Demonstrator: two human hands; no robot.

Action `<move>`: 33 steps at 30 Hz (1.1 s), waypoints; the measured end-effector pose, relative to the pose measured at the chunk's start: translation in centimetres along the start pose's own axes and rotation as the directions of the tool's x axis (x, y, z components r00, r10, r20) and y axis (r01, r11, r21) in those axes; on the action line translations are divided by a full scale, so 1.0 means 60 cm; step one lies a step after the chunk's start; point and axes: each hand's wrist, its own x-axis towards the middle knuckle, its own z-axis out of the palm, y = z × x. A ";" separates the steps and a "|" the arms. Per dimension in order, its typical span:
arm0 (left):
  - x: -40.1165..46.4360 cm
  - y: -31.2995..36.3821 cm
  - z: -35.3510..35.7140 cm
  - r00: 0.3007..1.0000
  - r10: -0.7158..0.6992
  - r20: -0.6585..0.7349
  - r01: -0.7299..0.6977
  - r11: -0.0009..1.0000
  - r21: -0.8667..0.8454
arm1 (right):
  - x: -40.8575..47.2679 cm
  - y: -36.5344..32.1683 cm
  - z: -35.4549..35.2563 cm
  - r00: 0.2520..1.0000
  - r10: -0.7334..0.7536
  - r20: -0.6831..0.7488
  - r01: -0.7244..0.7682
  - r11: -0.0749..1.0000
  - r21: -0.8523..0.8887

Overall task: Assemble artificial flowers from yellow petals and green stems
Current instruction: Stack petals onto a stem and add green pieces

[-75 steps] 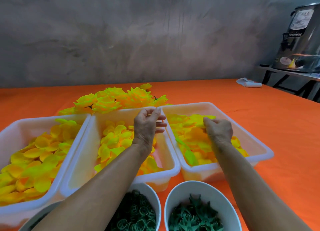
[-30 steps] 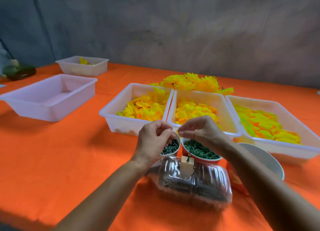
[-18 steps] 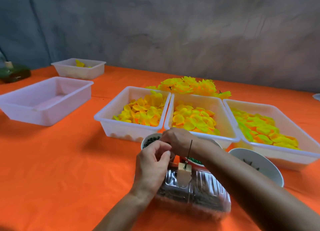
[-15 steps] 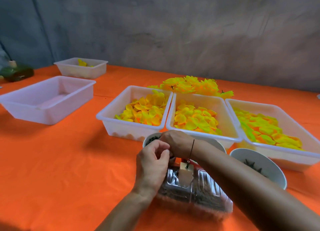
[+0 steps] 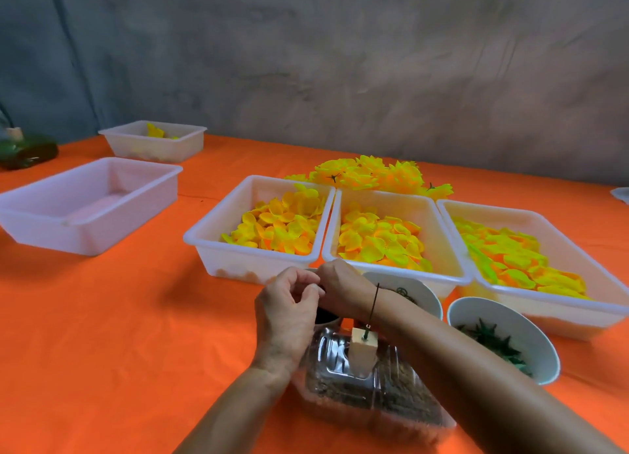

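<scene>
Thin dark stem (image 5: 373,302), standing upright in the small wooden block (image 5: 363,343) on the clear plastic container (image 5: 367,385), near the table's (image 5: 102,317) front edge. We see the right hand (image 5: 340,288) reaching across in front of it to the leftmost small cup (image 5: 325,315), fingers curled down into the cup; what its grip holds, if anything, we cannot tell. The left hand (image 5: 286,312) sits just beside it with thumb and fingers pinched together; what they nip is too small to make out. Compared with the frame half a second earlier, both hands have barely shifted and the stem is unchanged, bare of petals. Two and a half seconds ago the hands were up at the three petal trays (image 5: 258,266); we judge that picking has since moved to the small green parts. Finished yellow flowers (image 5: 371,176) lie behind the trays, and two bowls of green pieces (image 5: 503,338) stand at right.
</scene>
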 end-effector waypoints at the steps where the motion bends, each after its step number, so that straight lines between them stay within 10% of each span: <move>1: 0.002 0.000 -0.003 1.000 -0.002 -0.006 0.002 1.000 -0.007 | 0.001 0.000 0.001 1.000 0.006 -0.018 -0.006 1.000 0.013; 13: 0.017 0.022 -0.017 0.999 0.037 0.012 -0.036 0.996 -0.076 | -0.012 0.001 -0.011 0.973 -0.046 -0.224 0.105 0.960 0.259; 18: 0.010 0.036 -0.018 0.996 0.086 0.014 -0.084 0.991 -0.105 | -0.040 0.002 -0.028 0.938 0.269 -0.218 0.077 0.452 0.889; 22: 0.011 0.050 -0.018 0.990 0.144 0.017 -0.142 0.987 -0.079 | -0.074 0.005 -0.062 0.913 0.365 -0.183 0.144 0.131 0.981; 33: 0.014 0.082 0.003 0.955 0.255 0.150 -0.228 0.958 -0.176 | -0.123 0.001 -0.100 0.921 0.359 -0.151 0.123 0.098 0.987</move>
